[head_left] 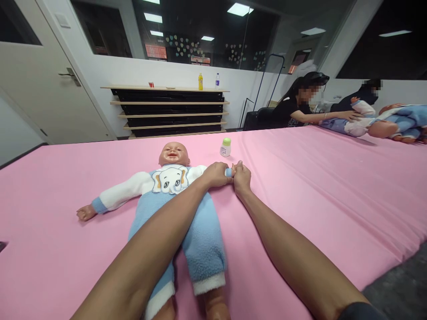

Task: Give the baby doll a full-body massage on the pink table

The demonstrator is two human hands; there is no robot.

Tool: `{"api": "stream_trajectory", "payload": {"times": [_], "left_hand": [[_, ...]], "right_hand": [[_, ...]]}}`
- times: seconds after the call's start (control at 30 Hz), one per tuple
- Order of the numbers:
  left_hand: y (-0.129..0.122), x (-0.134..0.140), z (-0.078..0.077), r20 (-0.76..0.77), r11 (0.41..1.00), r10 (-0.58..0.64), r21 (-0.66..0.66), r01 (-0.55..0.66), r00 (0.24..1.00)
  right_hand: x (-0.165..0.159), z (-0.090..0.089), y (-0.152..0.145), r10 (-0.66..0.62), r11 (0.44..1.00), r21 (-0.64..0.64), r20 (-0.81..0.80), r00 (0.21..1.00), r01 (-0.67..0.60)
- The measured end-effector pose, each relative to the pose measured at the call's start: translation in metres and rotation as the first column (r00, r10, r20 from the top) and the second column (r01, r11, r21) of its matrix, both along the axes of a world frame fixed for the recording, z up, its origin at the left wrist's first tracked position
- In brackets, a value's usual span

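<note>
A baby doll point(173, 178) in a blue and white fleece outfit with an elephant face on the chest lies on its back before me. My left hand point(217, 174) is closed around the doll's sleeved forearm on the right side of the picture, just short of the blue cuff. At that arm's end my right hand point(242, 177) pinches the doll's small hand point(233, 170), which my fingers partly cover. The doll's other arm point(120, 195) stretches out to the left. Just beyond my hands stands a small bottle point(226, 148) with a green cap.
A pink sheet point(300, 186) covers the wide table. At the far right, a person in black point(295, 100) reaches toward another doll point(358, 122), with one more doll point(407, 120) beside it. Stacked boards point(170, 102) holding two bottles on top stand against the back wall.
</note>
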State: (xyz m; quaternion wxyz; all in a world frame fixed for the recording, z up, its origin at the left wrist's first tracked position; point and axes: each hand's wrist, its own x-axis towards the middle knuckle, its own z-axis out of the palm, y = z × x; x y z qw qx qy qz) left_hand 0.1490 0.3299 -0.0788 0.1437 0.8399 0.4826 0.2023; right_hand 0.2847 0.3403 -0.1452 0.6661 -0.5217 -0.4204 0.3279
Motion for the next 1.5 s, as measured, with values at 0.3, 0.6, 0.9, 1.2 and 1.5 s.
{"api": "stream_trajectory", "payload": {"times": [0.3, 0.6, 0.9, 1.2, 1.5], "left_hand": [[0.002, 0.0, -0.004, -0.001, 0.998, 0.056, 0.028, -0.056, 0.998], [-0.001, 0.0, -0.001, 0.001, 0.998, 0.06, 0.036, -0.06, 0.998], [-0.001, 0.0, -0.001, -0.014, 0.998, 0.056, 0.018, -0.055, 0.998], [-0.003, 0.001, -0.001, 0.0, 0.995, 0.078, 0.057, -0.078, 0.997], [-0.005, 0.003, 0.001, -0.006, 0.989, 0.13, 0.07, -0.129, 0.992]], "right_hand": [[0.001, -0.005, 0.001, 0.004, 1.0, 0.01, -0.003, 1.0, -0.004], [-0.001, 0.004, -0.005, -0.044, 0.999, 0.001, -0.007, 0.999, 0.044], [0.0, 0.007, -0.006, 0.008, 1.0, -0.027, 0.008, 1.0, -0.008], [-0.002, 0.008, -0.009, 0.01, 1.0, 0.016, 0.027, 1.0, -0.01], [-0.005, 0.005, -0.006, -0.025, 1.0, 0.014, 0.051, 0.998, 0.024]]}}
